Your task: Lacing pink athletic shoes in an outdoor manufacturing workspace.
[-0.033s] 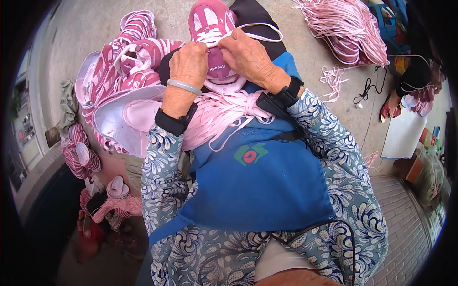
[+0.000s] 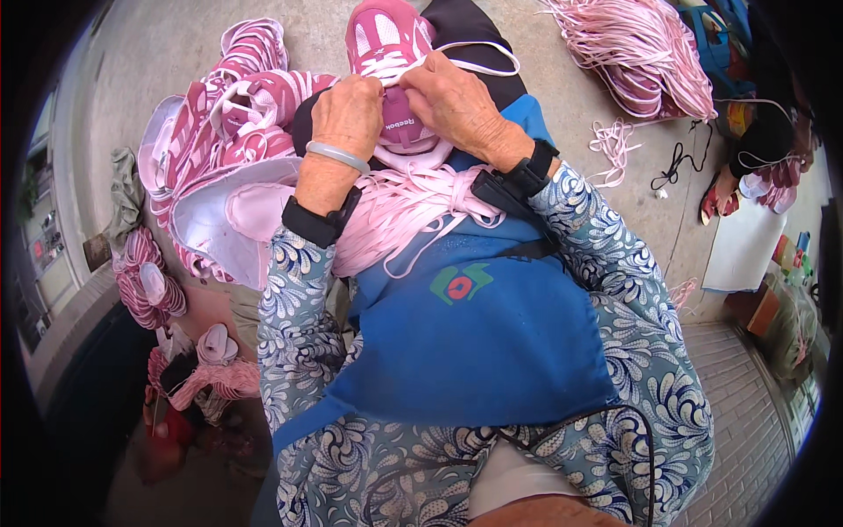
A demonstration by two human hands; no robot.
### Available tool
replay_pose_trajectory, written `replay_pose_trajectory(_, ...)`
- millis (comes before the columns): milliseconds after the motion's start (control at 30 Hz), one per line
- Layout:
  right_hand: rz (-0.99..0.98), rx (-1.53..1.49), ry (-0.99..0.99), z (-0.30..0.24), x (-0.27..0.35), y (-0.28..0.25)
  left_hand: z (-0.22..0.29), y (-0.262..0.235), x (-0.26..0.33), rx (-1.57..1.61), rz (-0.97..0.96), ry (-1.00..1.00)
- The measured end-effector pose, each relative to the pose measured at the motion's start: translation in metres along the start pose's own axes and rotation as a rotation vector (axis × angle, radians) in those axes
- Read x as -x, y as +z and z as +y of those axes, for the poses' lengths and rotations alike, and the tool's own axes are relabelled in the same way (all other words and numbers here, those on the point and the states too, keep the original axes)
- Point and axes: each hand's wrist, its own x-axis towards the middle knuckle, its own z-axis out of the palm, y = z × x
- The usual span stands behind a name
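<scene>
A pink and white shoe upper lies over my knees, its tongue toward me. My left hand is closed at the left side of the lacing, fingertips pinching the white shoelace. On the other side my right hand also pinches the lace, thumb and forefinger together. A loop of white shoelace trails from the right hand over the dark cloth on my knee. Just below the shoe upper, a tied bunch of pale pink shoelaces rests on my blue apron. My fingers partly hide the eyelets.
Stacked pink shoe uppers stand to the left, beside a white-lined one. A large heap of pink laces is at the far right, with loose laces and a black cord on the floor. Another person's hand shows at the right.
</scene>
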Motion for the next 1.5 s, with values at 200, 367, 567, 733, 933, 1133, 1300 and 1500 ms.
replay_pose_trajectory(200,0.016,-0.030,-0.024,0.005,0.000,0.004,-0.012,0.007,-0.004,0.175,-0.045,0.215)
replay_pose_trajectory(367,0.050,-0.042,-0.035,0.010,0.003,0.005,-0.006,0.009,0.011,0.262,0.079,0.187)
replay_pose_trajectory(567,0.025,-0.041,-0.012,0.003,0.002,0.003,-0.003,0.005,0.012,0.101,0.077,0.112)
replay_pose_trajectory(733,0.025,-0.052,0.000,0.004,0.002,0.000,-0.003,-0.003,0.012,0.086,0.063,0.152)
replay_pose_trajectory(933,0.029,-0.041,0.004,0.003,0.003,0.001,-0.002,0.004,0.007,0.022,0.105,0.175)
replay_pose_trajectory(1133,0.023,-0.031,0.008,0.001,0.003,0.002,-0.002,0.010,-0.005,0.174,0.108,0.140)
replay_pose_trajectory(1300,-0.016,0.178,0.075,-0.018,0.002,-0.007,-0.004,0.006,0.002,0.257,0.148,-0.047)
replay_pose_trajectory(1500,-0.129,0.447,-0.094,-0.014,-0.011,-0.005,-0.002,0.018,0.002,0.327,0.207,-0.090)
